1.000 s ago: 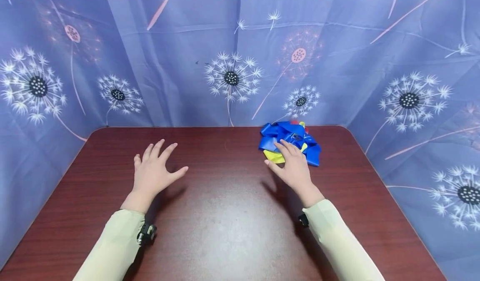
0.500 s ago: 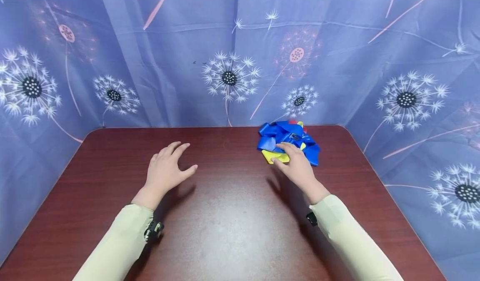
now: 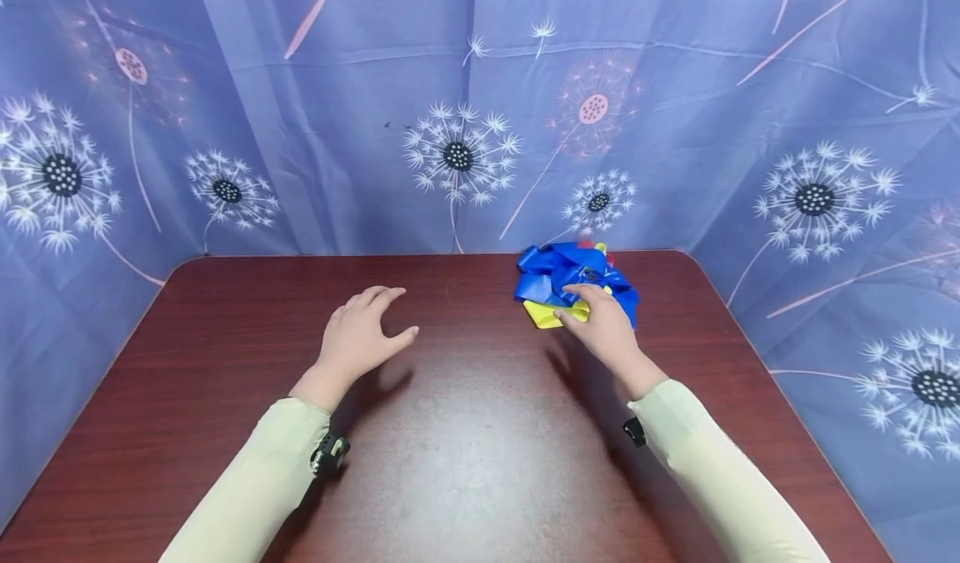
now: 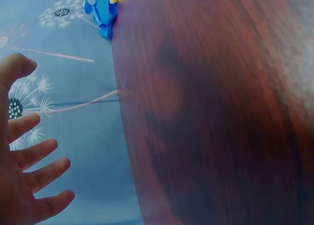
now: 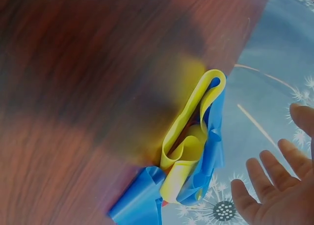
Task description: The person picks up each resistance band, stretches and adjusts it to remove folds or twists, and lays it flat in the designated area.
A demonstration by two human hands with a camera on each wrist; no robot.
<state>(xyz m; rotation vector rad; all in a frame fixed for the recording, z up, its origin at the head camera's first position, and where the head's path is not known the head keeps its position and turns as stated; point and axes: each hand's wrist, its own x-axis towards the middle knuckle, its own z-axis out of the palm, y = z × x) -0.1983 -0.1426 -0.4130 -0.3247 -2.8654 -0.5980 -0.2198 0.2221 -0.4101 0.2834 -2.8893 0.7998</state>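
Observation:
A loose heap of wide, shiny ribbon-like bands point(image 3: 547, 275), mostly blue with yellow and a bit of red, lies at the back right of the table. In the right wrist view, a yellow band point(image 5: 185, 122) stands on edge in loops beside the blue ones. My right hand point(image 3: 606, 329) hovers just in front of the heap, thumb and fingers apart, holding nothing; it hides part of the heap in the head view. To the left, my left hand point(image 3: 356, 342) hangs over bare wood with fingers spread and nothing in it.
The dark red-brown wooden table point(image 3: 465, 463) has rounded back corners and a bright glare patch in front. A blue curtain point(image 3: 337, 146) printed with dandelions encloses its back and sides. Small black devices sit at both sleeve cuffs.
My left hand has moved right, toward the middle, its fingers drawing closer together. The right hand has shifted slightly right and down. The ribbon heap lies as before.

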